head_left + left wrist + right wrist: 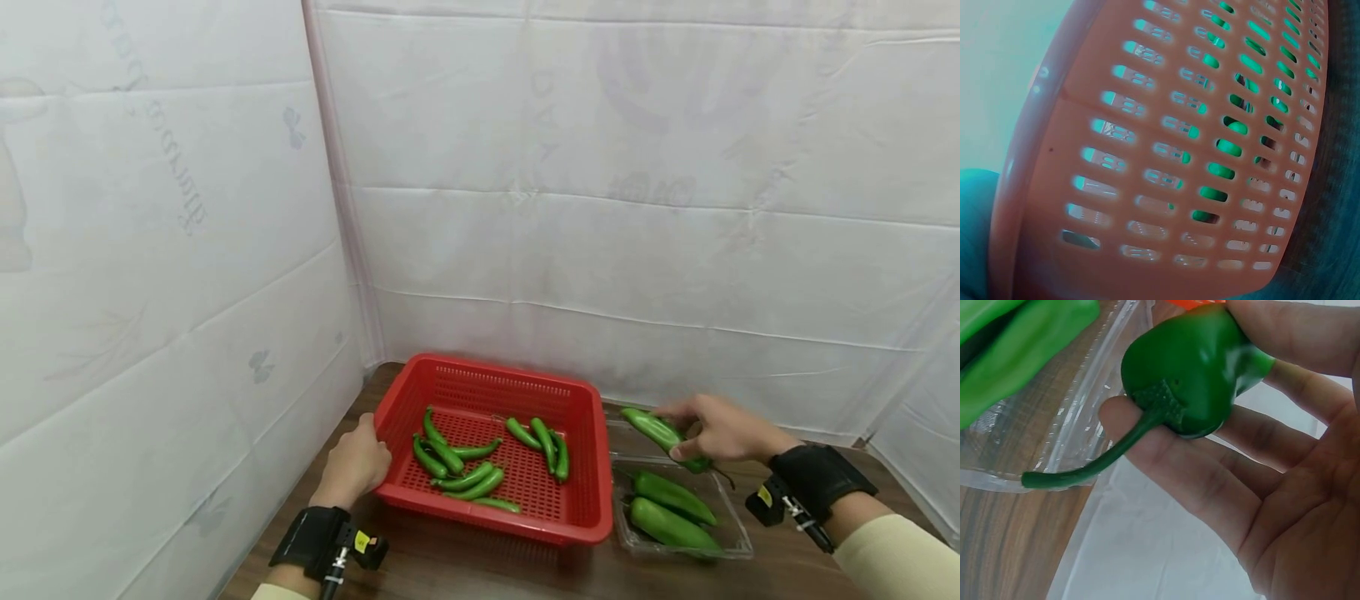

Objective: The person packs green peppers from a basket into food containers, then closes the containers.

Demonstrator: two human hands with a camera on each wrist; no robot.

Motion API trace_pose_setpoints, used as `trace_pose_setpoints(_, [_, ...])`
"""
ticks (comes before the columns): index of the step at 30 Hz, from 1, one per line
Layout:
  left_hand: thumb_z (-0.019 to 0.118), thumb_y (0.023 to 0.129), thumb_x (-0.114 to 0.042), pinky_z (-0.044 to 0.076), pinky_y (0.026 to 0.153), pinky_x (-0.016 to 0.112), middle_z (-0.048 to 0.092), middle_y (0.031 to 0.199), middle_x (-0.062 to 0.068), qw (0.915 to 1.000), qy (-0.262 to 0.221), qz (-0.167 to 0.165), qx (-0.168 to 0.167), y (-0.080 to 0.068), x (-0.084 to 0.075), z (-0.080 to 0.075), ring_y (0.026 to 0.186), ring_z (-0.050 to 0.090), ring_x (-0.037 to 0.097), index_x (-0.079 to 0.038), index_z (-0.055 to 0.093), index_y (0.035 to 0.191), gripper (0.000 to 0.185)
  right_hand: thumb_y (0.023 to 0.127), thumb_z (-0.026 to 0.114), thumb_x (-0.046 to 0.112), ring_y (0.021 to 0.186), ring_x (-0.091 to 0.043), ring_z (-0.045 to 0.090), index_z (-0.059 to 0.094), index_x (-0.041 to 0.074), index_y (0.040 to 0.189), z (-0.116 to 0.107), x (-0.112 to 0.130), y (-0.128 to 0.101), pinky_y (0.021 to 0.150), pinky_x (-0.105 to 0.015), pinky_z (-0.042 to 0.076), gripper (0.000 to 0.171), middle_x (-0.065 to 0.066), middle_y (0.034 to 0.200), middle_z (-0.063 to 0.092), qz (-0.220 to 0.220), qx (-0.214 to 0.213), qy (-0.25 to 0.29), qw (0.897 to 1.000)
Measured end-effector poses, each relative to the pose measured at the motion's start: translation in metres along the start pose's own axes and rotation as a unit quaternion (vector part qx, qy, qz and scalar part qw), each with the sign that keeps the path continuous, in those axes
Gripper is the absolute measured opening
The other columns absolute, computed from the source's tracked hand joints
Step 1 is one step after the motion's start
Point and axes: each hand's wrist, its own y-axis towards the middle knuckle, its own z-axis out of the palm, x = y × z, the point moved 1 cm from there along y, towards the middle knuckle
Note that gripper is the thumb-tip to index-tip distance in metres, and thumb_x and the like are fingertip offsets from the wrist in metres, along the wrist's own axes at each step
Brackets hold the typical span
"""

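Right wrist view alone shows fingers [1166,456] gripping pepper [1191,369] (stalk [1094,462] visible).

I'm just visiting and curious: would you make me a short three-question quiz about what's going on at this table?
1. True or false: the right hand holds a pepper above the clear tray.
2. What does the left hand touch? A) the clear tray B) the red basket C) a chili
3. How many peppers lie in the clear tray?

Key
1. True; the fingers pinch it near its stem end.
2. B; it rests on the basket's left rim.
3. Two, side by side.
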Motion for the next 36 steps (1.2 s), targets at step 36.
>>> trace_pose_setpoints(36, [0.052, 0.101, -0.011, 0.051, 0.065, 0.039, 0.068, 0.106, 0.027, 0.9999, 0.005, 0.009, 0.002, -0.002, 0.0, -0.003, 0.081, 0.066, 0.028, 0.009, 0.035, 0.148, 0.054, 0.085, 0.083, 0.017, 0.105, -0.024, 0.066, 0.065, 0.006, 0.139, 0.042, -0.02, -0.012, 0.078, -0.038, 0.054, 0.059, -0.015, 0.125, 0.07, 0.036, 0.044, 0.051, 0.997])
